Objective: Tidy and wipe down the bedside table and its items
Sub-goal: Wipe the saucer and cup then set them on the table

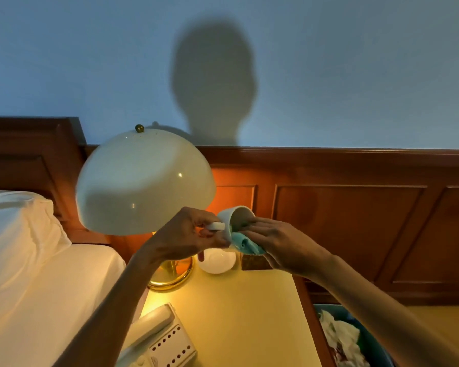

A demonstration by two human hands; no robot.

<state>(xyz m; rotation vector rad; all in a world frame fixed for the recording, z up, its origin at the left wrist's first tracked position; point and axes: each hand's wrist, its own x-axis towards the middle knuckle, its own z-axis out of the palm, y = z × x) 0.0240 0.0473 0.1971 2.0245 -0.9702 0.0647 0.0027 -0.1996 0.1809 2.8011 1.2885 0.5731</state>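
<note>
We hold the cup (pixel 235 217) tipped on its side above the table (pixel 249 308), mouth toward three o'clock, with a teal cloth (pixel 245 243) pushed into it. Our left hand (pixel 186 238) pinches the handle at the cup's nine o'clock. Our right hand (pixel 278 243), at four o'clock, grips the cloth. At five o'clock, a bin (pixel 366 340) holds crumpled tissues (pixel 342 340). A saucer (pixel 217 260) sits on the table below the cup.

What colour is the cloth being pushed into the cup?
Light teal-blue; the cloth shows best in the head view, at the white cup's mouth.
</note>
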